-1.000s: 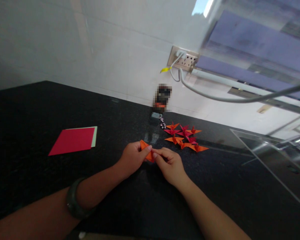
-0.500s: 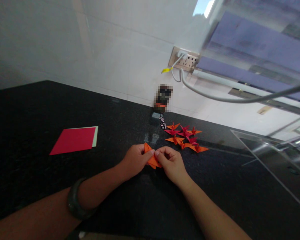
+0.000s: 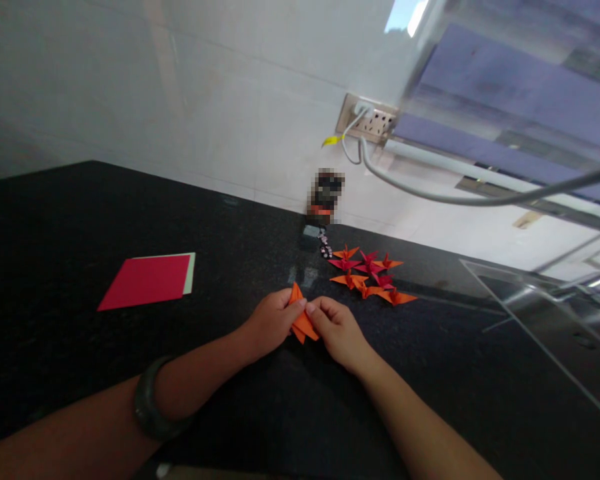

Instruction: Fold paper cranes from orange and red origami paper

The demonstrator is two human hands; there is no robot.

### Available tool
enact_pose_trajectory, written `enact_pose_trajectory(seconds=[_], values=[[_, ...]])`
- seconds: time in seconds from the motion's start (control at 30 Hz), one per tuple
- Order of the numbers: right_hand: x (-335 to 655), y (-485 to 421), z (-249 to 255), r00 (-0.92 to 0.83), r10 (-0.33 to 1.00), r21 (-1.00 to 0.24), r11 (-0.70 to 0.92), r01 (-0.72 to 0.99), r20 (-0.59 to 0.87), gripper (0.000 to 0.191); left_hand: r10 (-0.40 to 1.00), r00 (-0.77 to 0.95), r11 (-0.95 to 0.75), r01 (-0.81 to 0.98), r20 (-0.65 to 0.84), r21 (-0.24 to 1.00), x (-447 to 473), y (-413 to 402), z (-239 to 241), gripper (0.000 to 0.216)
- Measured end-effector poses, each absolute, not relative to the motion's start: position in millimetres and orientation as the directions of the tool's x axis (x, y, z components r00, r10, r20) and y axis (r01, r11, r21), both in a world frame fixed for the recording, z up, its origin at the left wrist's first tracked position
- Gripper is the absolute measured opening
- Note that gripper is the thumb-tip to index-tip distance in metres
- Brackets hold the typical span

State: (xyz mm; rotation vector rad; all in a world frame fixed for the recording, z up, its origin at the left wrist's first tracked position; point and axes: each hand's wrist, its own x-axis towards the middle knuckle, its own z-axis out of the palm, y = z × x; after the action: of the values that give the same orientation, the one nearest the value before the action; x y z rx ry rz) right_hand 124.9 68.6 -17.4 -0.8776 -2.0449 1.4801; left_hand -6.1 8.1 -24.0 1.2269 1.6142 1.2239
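Observation:
Between my two hands is a piece of folded orange origami paper (image 3: 304, 325), its pointed tip up and its lower flaps spread apart. My left hand (image 3: 271, 323) pinches it along the left side, thumb on top. From the right, my right hand (image 3: 339, 328) is closed on the same paper, its thumb close to the left thumb. The fingers beneath are partly hidden. Just beyond my right hand lies a group of several orange and red paper cranes (image 3: 367, 267).
Red paper sheets (image 3: 147, 283) with a pale green sheet (image 3: 189, 275) under them lie on the black counter (image 3: 70, 220) at left. A blurred-out upright object (image 3: 326, 195) with a beaded strap (image 3: 325, 245) leans at the wall. A metal sink (image 3: 555, 327) is at right; a grey cable (image 3: 445, 198) hangs above.
The folded orange paper has turned slightly between my hands, its tip more upright and its lower flaps shifted left. My right hand has moved a little left and down.

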Motion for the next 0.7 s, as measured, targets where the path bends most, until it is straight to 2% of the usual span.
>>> enact_pose_trajectory(seconds=[0.17, 0.37, 0.7], values=[[124.9, 68.3, -19.5, -0.699, 0.715, -0.972, 0.156, 0.176, -0.012, 0.030, 0.972, -0.233, 0.041, 0.250, 0.019, 0.967, -6.0, 8.7, -27.0, 0.026], [123.5, 67.2, -18.9, -0.702, 0.712, -0.979, 0.137, 0.153, -0.010, 0.029, 0.978, -0.208, 0.049, 0.189, -0.009, 0.981, -2.9, 6.8, -25.6, 0.029], [125.5, 64.2, -15.6, -0.703, 0.710, -0.965, 0.206, 0.165, 0.031, 0.024, 0.987, -0.157, 0.034, 0.130, -0.014, 0.991, -2.1, 7.1, -25.7, 0.030]])
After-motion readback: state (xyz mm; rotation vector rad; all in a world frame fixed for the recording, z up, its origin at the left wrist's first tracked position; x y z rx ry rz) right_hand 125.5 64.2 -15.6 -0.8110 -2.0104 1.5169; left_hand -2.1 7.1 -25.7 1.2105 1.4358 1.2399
